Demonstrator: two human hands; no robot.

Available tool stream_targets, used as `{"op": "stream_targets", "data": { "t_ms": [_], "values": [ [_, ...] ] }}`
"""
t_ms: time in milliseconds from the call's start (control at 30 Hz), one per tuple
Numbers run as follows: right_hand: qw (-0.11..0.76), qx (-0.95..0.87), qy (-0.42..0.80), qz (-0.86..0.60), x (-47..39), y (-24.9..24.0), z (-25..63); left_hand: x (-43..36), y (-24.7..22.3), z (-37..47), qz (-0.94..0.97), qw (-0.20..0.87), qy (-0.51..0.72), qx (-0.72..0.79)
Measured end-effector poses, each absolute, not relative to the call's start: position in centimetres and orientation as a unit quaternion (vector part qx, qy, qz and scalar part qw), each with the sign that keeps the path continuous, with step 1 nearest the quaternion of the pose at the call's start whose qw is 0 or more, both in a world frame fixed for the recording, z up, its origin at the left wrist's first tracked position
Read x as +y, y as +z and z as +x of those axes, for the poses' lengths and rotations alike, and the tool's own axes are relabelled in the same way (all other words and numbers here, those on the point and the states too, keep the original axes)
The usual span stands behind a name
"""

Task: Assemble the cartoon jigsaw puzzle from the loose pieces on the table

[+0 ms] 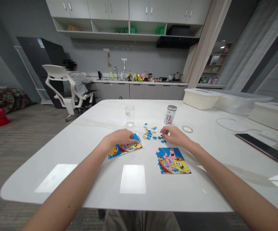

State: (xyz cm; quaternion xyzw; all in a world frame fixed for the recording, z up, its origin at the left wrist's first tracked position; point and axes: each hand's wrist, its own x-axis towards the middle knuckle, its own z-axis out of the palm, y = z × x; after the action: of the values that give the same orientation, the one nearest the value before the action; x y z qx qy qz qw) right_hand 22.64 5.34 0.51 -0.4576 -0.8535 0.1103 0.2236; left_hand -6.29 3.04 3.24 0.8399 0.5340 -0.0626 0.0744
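My left hand [122, 137] is closed at the upper edge of a printed picture card [126, 148], thumb lying over its face. The card shows yellow and pink cartoon figures on blue. My right hand [174, 135] is pinched at the right side of a loose pile of small puzzle pieces [149, 133], with a puzzle piece [162, 136] at its fingertips, mostly hidden. Nearer me lies a partly joined jigsaw puzzle [174, 161] showing a pink and a yellow cartoon figure, its left edge and upper left corner uneven with tabs.
Behind the pieces stand a clear jar [129, 116] and a printed canister [170, 115] with a silver lid. A round lid [187, 129] lies to the right. Farther right are a phone [265, 148], a cable and plastic bins [201, 98]. A person [78, 83] sits at the far counter.
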Motion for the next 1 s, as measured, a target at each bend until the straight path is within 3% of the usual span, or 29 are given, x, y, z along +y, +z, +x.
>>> {"op": "stream_targets", "data": {
  "t_ms": [233, 567, 767, 1000],
  "values": [
    [0.206, -0.852, 0.022, -0.481, 5.9, -0.3, 23.2, 3.2, 3.1, -6.4, 0.842, 0.08, -0.067, 0.53],
    [0.184, -0.892, 0.09, -0.404, 5.5, -0.1, 22.4, 2.7, 3.7, -6.0, 0.834, 0.08, -0.073, 0.541],
    [0.185, -0.894, 0.067, -0.402, 5.5, 0.3, 22.7, 2.4, 4.2, -5.7, 0.831, 0.075, -0.084, 0.544],
    [0.123, -0.889, 0.077, -0.433, 5.1, 1.3, 23.4, 2.1, 4.4, -5.6, 0.836, 0.073, -0.08, 0.538]
  ]
}}
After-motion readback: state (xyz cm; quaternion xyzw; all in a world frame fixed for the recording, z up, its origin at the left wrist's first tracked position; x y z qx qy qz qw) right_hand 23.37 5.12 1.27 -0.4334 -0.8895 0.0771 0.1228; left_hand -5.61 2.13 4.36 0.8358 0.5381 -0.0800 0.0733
